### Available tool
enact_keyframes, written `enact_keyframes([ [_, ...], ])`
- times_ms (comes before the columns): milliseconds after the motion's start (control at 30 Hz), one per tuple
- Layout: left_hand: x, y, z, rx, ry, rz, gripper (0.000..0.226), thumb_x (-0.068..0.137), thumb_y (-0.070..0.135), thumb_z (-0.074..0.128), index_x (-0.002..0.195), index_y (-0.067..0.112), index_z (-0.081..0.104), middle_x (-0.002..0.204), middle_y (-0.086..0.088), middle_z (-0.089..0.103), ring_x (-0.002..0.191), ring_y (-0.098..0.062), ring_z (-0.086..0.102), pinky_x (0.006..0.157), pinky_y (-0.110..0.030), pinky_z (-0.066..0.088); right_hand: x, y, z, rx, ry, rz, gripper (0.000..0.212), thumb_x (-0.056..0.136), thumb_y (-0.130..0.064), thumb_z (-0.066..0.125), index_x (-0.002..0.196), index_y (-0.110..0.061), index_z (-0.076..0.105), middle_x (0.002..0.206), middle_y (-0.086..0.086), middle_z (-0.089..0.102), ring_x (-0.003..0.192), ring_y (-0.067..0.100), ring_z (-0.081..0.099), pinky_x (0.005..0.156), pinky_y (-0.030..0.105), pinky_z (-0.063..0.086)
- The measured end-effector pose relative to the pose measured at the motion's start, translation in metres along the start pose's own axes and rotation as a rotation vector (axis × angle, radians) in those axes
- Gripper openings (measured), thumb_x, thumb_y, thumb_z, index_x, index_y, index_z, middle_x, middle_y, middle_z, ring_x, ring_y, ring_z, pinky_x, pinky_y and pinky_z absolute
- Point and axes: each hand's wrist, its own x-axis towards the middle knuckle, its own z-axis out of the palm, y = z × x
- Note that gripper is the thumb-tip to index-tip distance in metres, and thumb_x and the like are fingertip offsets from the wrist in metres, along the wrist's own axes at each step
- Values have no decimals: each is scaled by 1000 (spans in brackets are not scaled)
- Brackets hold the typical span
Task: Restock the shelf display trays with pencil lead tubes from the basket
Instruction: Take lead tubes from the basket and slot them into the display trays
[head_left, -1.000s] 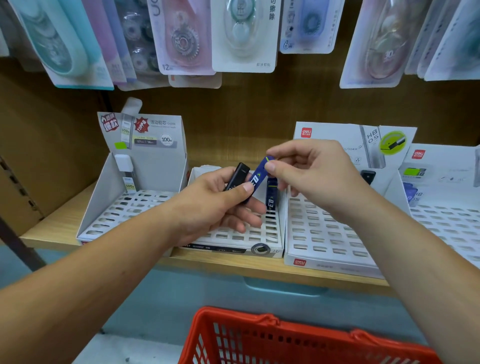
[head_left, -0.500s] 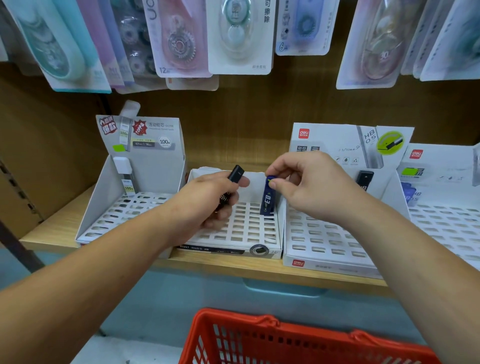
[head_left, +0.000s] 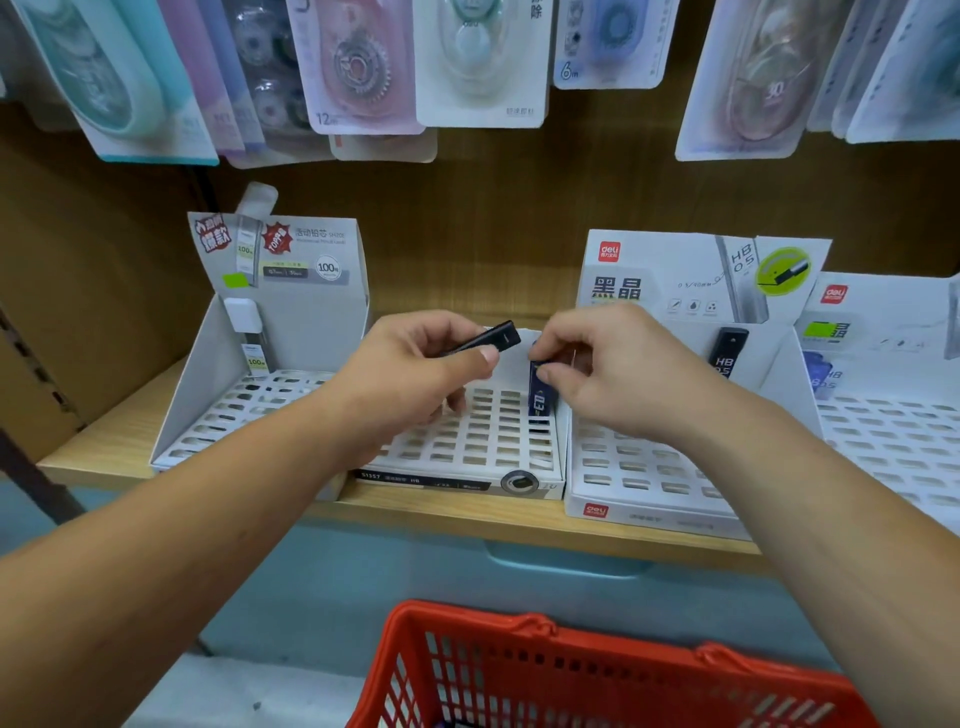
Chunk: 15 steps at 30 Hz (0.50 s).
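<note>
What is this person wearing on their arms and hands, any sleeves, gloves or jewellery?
Nothing that shows. The left forearm and right forearm are bare to the picture's edge, with no sleeve in view. The left hand and right hand carry no gloves, rings, watch or wristband. The visible nails are short and unpainted.

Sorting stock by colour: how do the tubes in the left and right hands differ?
The black tube in the left hand is tilted, near level, above the tray; the blue tube, pinched by the right hand, stands upright at a tray slot. Both are slim, each held at one end.
</note>
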Motion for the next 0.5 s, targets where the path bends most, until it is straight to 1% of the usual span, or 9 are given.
enact_keyframes([
  [67, 0, 0, -2, 9, 4, 16, 14, 99, 23, 69, 107, 27, 79, 75, -4, 66, 67, -18, 54, 57, -29, 45, 1, 0, 1, -23, 17, -15, 13, 92, -21, 75, 102, -29, 78, 96, -16, 56, 83, 3, 55, 74, 24, 45],
  [100, 0, 1, -3, 14, -7, 21, 18, 101, 21, 66, 111, 30, 79, 73, 2, 64, 67, -16, 53, 59, -28, 46, 1, 0, -1, -17, 39, -14, 16, 92, -23, 76, 106, -31, 77, 96, -15, 55, 84, 4, 54, 73, 23, 44],
  [167, -1, 6, -4, 34, -21, 35, 23, 101, 20, 67, 117, 33, 76, 76, 9, 66, 67, -11, 56, 63, -25, 48, -1, 1, -9, 71, 93, 1, 26, 93, -24, 75, 117, -33, 74, 94, -15, 58, 82, 3, 55, 72, 19, 42],
  [200, -2, 11, -4, 39, -16, 48, 25, 97, 20, 71, 119, 32, 73, 82, 9, 70, 68, -8, 60, 65, -22, 50, -3, 2, -15, 147, 114, 15, 26, 94, -22, 75, 118, -33, 73, 90, -14, 62, 80, 3, 58, 71, 18, 43],
  [267, -2, 21, 0, -2, 5, 78, 34, 87, 18, 82, 116, 26, 68, 88, 1, 75, 72, -8, 66, 64, -20, 52, -8, 3, -29, 334, 101, 50, 20, 94, -20, 75, 110, -30, 76, 79, -9, 70, 73, 7, 65, 67, 22, 49],
  [333, -1, 33, 7, -43, 30, 101, 38, 79, 16, 88, 109, 19, 66, 84, -2, 76, 71, -15, 67, 64, -26, 55, -15, 5, -43, 460, 32, 63, 14, 92, -17, 77, 104, -24, 79, 75, -3, 74, 68, 13, 70, 61, 26, 53],
  [400, -1, 44, 20, -92, 40, 129, 34, 78, 13, 87, 106, 15, 68, 84, -5, 77, 75, -18, 72, 70, -31, 58, -21, 10, -55, 443, -10, 53, 10, 91, -12, 77, 98, -19, 80, 74, 1, 76, 65, 14, 70, 58, 26, 56],
  [500, -2, 60, 47, -178, 25, 167, 23, 88, 7, 78, 108, 16, 72, 91, -6, 80, 87, -20, 78, 79, -33, 62, -31, 25, -71, 403, -15, 96, 8, 90, -10, 79, 92, -18, 80, 68, -1, 75, 59, 9, 68, 54, 24, 53],
])
